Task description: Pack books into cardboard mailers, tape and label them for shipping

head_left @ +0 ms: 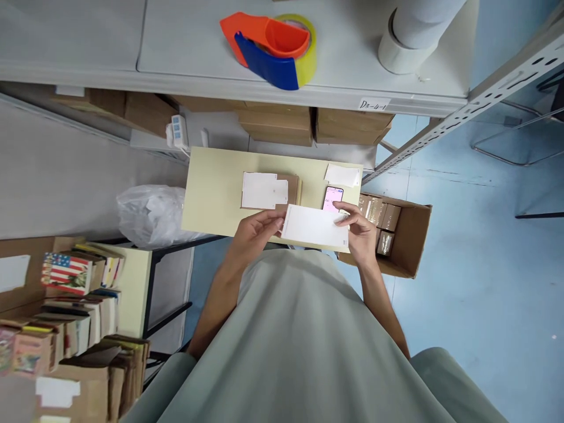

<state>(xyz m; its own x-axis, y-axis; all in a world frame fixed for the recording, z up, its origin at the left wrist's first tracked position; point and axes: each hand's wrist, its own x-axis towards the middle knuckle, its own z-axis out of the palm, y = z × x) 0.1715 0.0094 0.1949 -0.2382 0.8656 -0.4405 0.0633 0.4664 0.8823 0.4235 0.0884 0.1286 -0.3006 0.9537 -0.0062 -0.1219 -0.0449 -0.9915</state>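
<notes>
Both my hands hold a white sheet of paper [315,227] over the near edge of a small pale-yellow table [211,194]. My left hand [254,230] pinches its left end, fingers closed on it. My right hand [359,226] grips its right end. Just beyond the sheet a phone [332,197] with a lit pink screen lies on the table. A flat brown cardboard piece with white sheets on it [267,190] lies in the table's middle, and another white slip [342,175] lies at the far right corner.
An open cardboard box [408,235] with small packs stands on the blue floor to the right. A white plastic bag [150,214] sits left of the table. Stacked books [70,305] are at lower left. On the grey shelf above lie a tape dispenser [271,47] and a white roll [403,47].
</notes>
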